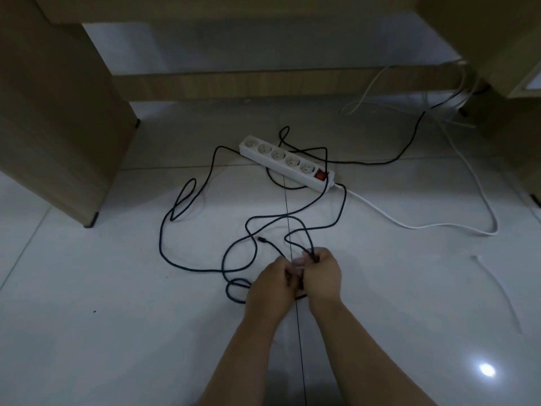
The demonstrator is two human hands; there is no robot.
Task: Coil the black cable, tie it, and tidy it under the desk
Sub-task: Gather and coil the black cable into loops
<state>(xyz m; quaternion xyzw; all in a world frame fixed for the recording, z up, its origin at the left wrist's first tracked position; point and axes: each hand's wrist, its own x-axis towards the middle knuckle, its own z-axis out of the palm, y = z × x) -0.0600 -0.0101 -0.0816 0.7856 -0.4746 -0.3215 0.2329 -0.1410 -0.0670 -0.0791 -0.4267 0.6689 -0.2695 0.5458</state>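
Observation:
The black cable (164,244) sprawls in loose loops over the white tiled floor, crossing the white power strip (288,162) and running off to the far right under the desk (58,112). My left hand (270,284) and my right hand (322,273) are pressed together low in the middle, both closed on strands of the black cable. A small loop of it sticks out to the left of my left hand. The cable's plug end (262,239) lies just beyond my hands.
The power strip's white cord (409,225) curves off to the right. A thin white cable tie (497,291) lies on the floor at right. More white wires tangle at the far right under the desk. The desk's wooden side panel stands at left.

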